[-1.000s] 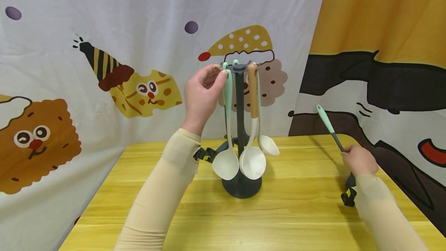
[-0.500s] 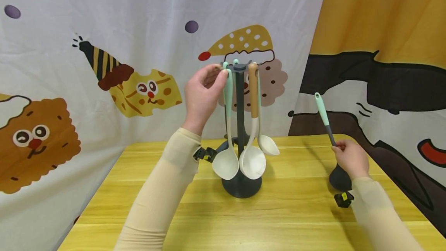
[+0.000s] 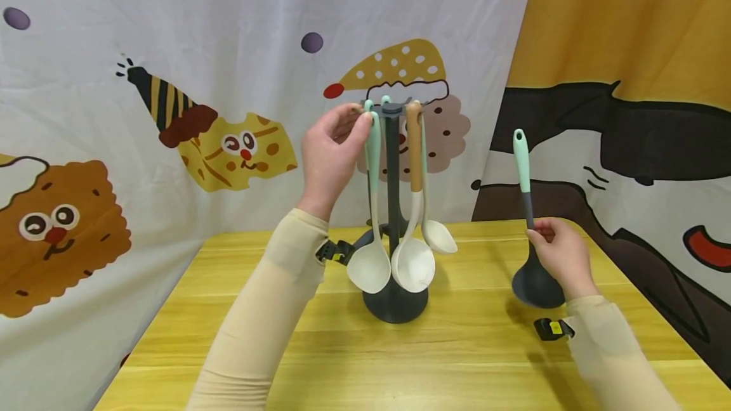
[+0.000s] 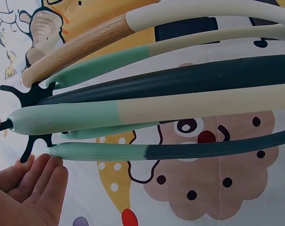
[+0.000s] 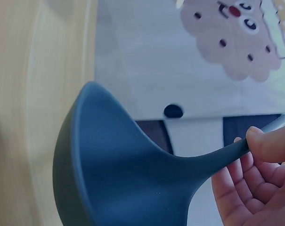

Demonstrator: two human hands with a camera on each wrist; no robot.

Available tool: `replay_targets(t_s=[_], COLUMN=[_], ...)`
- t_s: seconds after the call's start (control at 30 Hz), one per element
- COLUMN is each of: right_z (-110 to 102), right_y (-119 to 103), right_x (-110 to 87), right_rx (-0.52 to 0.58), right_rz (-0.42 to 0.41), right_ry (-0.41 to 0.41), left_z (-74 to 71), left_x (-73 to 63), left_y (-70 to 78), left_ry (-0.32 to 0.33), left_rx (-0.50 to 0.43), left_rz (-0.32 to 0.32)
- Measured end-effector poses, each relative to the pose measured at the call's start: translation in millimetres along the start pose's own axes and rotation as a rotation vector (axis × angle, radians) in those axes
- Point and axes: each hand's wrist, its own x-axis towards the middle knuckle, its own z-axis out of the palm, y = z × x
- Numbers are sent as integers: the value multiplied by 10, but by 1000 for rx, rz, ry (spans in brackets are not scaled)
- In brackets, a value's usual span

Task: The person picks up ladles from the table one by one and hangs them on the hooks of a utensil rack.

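Note:
My left hand point(image 3: 333, 154) grips the hooked top of a dark utensil rack point(image 3: 393, 176). In the left wrist view its thumb touches one hook tip, and the fingers point(image 4: 50, 181) lie against another hook beside the mint handles. On the rack hang a white ladle point(image 3: 370, 268) with a mint handle, a white ladle with a wooden handle point(image 3: 415, 151), and more mint-handled utensils behind. To the right, my right hand point(image 3: 562, 259) pinches a dark grey ladle point(image 3: 537, 284) by its neck. This ladle is upright above the table, mint handle on top; its bowl fills much of the right wrist view.
The rack's round black base point(image 3: 396, 309) stands on a yellow wood-grain table point(image 3: 468, 360). Behind the table hangs a printed cloth point(image 3: 240, 30) with cartoon figures. A small white ladle point(image 3: 440, 237) sticks out at the rack's right side.
My right hand has moved left, bringing the dark grey ladle closer to the rack. The ladle has risen and turned more upright. The left hand stays on the rack.

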Motion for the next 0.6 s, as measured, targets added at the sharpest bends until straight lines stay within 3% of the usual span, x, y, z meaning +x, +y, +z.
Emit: replay_targets(t_s=[0.27, 0.6], right_z=[-22, 0], right_y=[-290, -638], right_x=[-107, -267], right_rx=[63, 143], right_rz=[-23, -115], right_ry=[21, 58], left_z=[-2, -3], left_x=[1, 3], left_y=[11, 12], left_ry=[-6, -8], left_rx=[13, 18], left_rz=[4, 0])
